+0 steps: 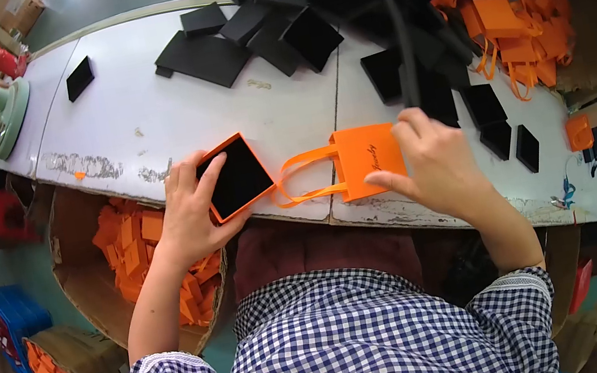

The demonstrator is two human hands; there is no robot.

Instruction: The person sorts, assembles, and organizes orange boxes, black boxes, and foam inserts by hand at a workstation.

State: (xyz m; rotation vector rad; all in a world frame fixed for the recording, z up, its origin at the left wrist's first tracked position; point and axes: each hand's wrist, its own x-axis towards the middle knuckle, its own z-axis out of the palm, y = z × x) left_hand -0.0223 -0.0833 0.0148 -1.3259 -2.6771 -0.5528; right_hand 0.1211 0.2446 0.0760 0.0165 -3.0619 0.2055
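My left hand grips an open orange box with a black lining, thumb and fingers on its edges, near the table's front edge. Just right of it lies a small orange bag with dark lettering, its ribbon handles pointing left toward the box. My right hand is at the bag's right side, thumb on its face and fingers curled at its upper right corner.
Black pads are heaped on the white table, with one lone pad at left. Orange bags pile up at far right. A carton of orange pieces stands below the table. A fan is at left.
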